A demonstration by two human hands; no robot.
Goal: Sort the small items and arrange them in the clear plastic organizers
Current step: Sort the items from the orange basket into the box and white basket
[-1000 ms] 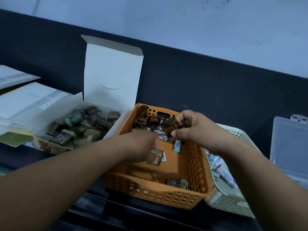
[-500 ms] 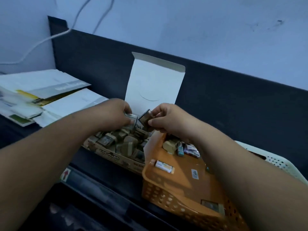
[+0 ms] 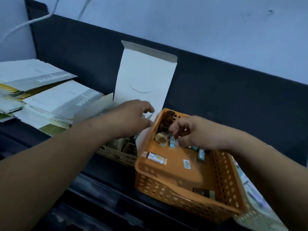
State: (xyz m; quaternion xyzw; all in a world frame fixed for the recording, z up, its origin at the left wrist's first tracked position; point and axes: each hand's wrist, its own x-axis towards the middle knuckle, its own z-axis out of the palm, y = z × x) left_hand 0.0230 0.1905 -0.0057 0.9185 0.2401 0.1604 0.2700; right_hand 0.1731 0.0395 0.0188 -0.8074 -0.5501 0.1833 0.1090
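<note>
Paper stack is lying at 9 o'clock on the tabletop. Left hand is hovering palm down over the cardboard box, forearm coming in from 7 o'clock. Half a second ago it was pinching a small piece here; now its fingers are spreading loose, released, holding nothing. Small packets are sitting in the box beneath it, with the lid standing upright at 12 o'clock. Right hand has left the box and is dipping into the orange basket at 3 o'clock of the box. Its wrist is bending and its fingers are curling onto the heap of small items at the basket's far end. They are too blurred to tell if they're grasping one. White tube and teal piece are lying loose on the basket floor. White basket is touching at 4 o'clock.
</note>
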